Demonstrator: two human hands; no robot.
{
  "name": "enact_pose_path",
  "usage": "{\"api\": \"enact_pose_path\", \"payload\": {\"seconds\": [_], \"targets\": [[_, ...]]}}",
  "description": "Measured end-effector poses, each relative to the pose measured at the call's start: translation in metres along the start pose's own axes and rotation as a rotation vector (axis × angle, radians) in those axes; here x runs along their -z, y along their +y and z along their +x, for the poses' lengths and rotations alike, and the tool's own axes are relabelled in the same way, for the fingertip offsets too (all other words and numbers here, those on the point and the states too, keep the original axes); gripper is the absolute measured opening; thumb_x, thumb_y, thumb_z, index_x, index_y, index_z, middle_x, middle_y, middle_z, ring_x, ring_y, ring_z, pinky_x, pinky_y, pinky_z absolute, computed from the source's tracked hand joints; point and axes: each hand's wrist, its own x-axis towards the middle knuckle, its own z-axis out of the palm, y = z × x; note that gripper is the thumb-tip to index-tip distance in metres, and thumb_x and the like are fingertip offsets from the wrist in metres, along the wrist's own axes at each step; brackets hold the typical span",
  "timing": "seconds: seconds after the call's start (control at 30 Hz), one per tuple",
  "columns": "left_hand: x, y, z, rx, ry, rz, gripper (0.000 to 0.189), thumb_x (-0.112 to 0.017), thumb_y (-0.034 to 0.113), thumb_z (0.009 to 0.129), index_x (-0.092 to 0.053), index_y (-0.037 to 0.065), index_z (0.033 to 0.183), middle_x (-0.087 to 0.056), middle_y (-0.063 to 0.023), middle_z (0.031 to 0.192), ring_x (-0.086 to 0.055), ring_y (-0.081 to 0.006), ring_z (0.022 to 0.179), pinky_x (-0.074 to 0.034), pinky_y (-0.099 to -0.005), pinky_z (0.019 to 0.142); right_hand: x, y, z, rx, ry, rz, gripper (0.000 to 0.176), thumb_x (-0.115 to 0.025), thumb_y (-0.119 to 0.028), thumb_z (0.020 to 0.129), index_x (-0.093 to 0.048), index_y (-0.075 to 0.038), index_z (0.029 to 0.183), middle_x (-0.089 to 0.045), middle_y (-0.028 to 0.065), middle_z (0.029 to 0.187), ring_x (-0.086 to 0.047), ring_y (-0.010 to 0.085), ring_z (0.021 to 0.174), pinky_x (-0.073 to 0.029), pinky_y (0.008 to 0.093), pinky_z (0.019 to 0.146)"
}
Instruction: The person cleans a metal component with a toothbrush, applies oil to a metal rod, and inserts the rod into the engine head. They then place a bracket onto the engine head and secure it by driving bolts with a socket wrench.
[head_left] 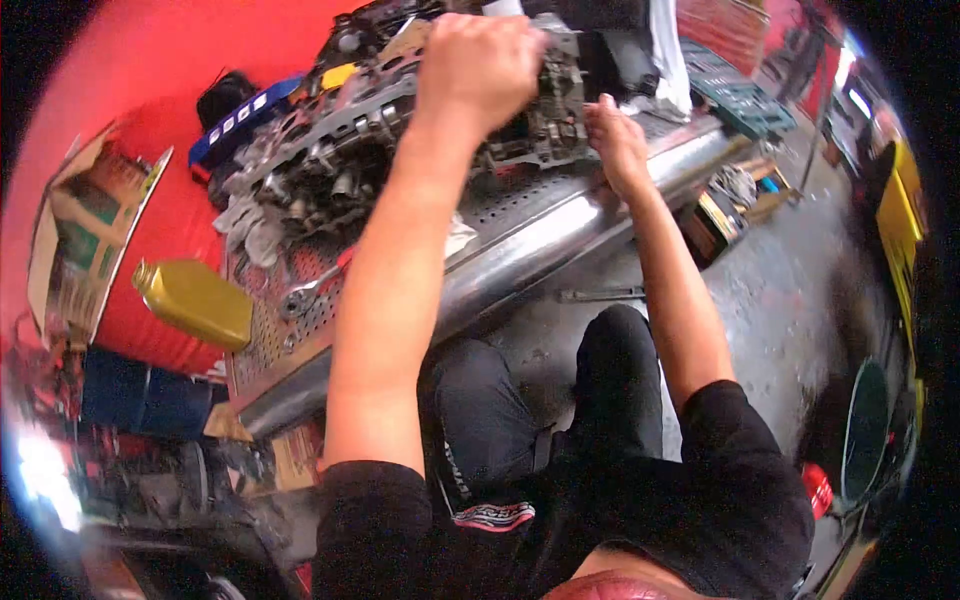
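Note:
My left hand (480, 70) is closed in a fist above a metal engine part (350, 150), which looks like a cylinder head. Whatever those fingers grip is hidden behind the hand, and the outline is a little blurred. To the right, my right hand (618, 145) is at the end of a second metal engine section (556, 100), its fingers curled close to that edge. What it holds, if anything, does not show. Both engine parts lie on a perforated metal bench (520, 200). A wrench (312, 292) rests on the bench, left of my left forearm.
A gold oil bottle (195, 305) is at the bench's left end. Crumpled rags (255, 230) lie beside the engine part. A green tool tray (730, 90) sits at the right end, with a box of items (735, 205) below. A long tool (602, 294) is on the floor.

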Motion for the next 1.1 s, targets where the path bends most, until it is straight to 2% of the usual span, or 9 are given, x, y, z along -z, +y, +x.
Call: {"api": "enact_pose_path", "payload": {"seconds": [0.1,0.2,0.23,0.4,0.43,0.53,0.73,0.93,1.1], "targets": [[0.001,0.001,0.009,0.053,-0.011,0.030,0.037,-0.049,0.037,0.093,-0.071,0.008,0.087,-0.068,-0.0180,0.083,-0.065,-0.0369,0.084,-0.050,-0.0464,0.078,-0.003,0.001,-0.004,0.183,-0.023,-0.008,0.041,-0.051,-0.040,0.098,-0.066,-0.002,0.101,-0.066,0.0052,0.085,-0.058,0.0143,0.079,-0.045,0.0304,0.074],[0.017,0.009,0.011,0.120,-0.176,0.008,0.045,-0.043,0.043,0.096,-0.071,0.009,0.089,-0.067,-0.0208,0.084,-0.063,-0.0401,0.086,-0.049,-0.0490,0.078,-0.012,-0.009,-0.014,0.462,0.206,-0.379,0.035,-0.054,-0.037,0.096,-0.063,-0.003,0.092,-0.064,0.0111,0.078,-0.060,0.0196,0.074,-0.046,0.0347,0.069],[0.021,0.009,0.012,0.126,-0.201,-0.009,0.047,-0.040,0.045,0.097,-0.070,0.009,0.090,-0.066,-0.0215,0.084,-0.063,-0.0410,0.086,-0.049,-0.0497,0.078,-0.024,-0.046,-0.032,0.526,0.271,-0.561,0.035,-0.056,-0.036,0.095,-0.059,-0.003,0.086,-0.061,0.0160,0.074,-0.061,0.0289,0.070,-0.046,0.0383,0.065],[0.017,0.004,0.012,0.177,-0.168,-0.135,0.059,-0.034,0.052,0.097,-0.072,0.009,0.083,-0.067,-0.0226,0.083,-0.065,-0.0391,0.088,-0.047,-0.0503,0.085,-0.072,-0.120,-0.033,0.685,0.220,-1.088,0.039,-0.049,-0.043,0.095,-0.061,-0.007,0.084,-0.065,0.0170,0.069,-0.065,0.0378,0.068,-0.050,0.0479,0.060],[0.048,0.019,0.024,0.263,-0.454,-0.156,0.049,-0.041,0.047,0.097,-0.071,0.008,0.100,-0.068,-0.0211,0.094,-0.063,-0.0394,0.095,-0.043,-0.0506,0.093,-0.074,-0.123,-0.027,0.698,0.222,-1.201,0.039,-0.047,-0.043,0.096,-0.061,-0.008,0.083,-0.065,0.0175,0.070,-0.066,0.0377,0.068,-0.051,0.0489,0.060],[0.051,0.027,0.012,0.174,-0.170,-0.227,0.058,-0.032,0.043,0.099,-0.071,0.004,0.081,-0.066,-0.0221,0.076,-0.063,-0.0421,0.082,-0.046,-0.0487,0.083,-0.074,-0.123,-0.026,0.747,0.175,-1.239,0.038,-0.044,-0.039,0.097,-0.062,-0.009,0.083,-0.066,0.0190,0.071,-0.066,0.0371,0.068,-0.051,0.0502,0.061],[0.043,0.022,0.013,0.262,-0.259,-0.165,0.054,-0.036,0.042,0.099,-0.069,0.002,0.083,-0.066,-0.0225,0.079,-0.063,-0.0418,0.082,-0.047,-0.0496,0.078,-0.052,-0.089,-0.059,0.806,0.178,-1.200,0.032,-0.050,-0.035,0.096,-0.053,-0.009,0.077,-0.063,0.0161,0.065,-0.064,0.0373,0.062,-0.049,0.0479,0.052],[0.032,0.020,0.006,0.161,-0.109,-0.199,0.056,-0.036,0.044,0.098,-0.068,0.001,0.080,-0.065,-0.0233,0.077,-0.062,-0.0427,0.079,-0.047,-0.0499,0.075,-0.067,-0.127,-0.026,0.789,0.120,-1.256,0.031,-0.044,-0.037,0.097,-0.056,-0.010,0.089,-0.064,0.0183,0.070,-0.063,0.0404,0.067,-0.049,0.0522,0.058],[0.040,0.020,0.011,0.233,-0.152,-0.198,0.056,-0.036,0.043,0.099,-0.069,0.002,0.080,-0.065,-0.0229,0.077,-0.063,-0.0427,0.079,-0.046,-0.0500,0.076,-0.066,-0.114,-0.039,0.811,0.125,-1.315,0.029,-0.050,-0.033,0.095,-0.058,-0.008,0.082,-0.067,0.0166,0.072,-0.067,0.0334,0.066,-0.052,0.0460,0.057]]}}
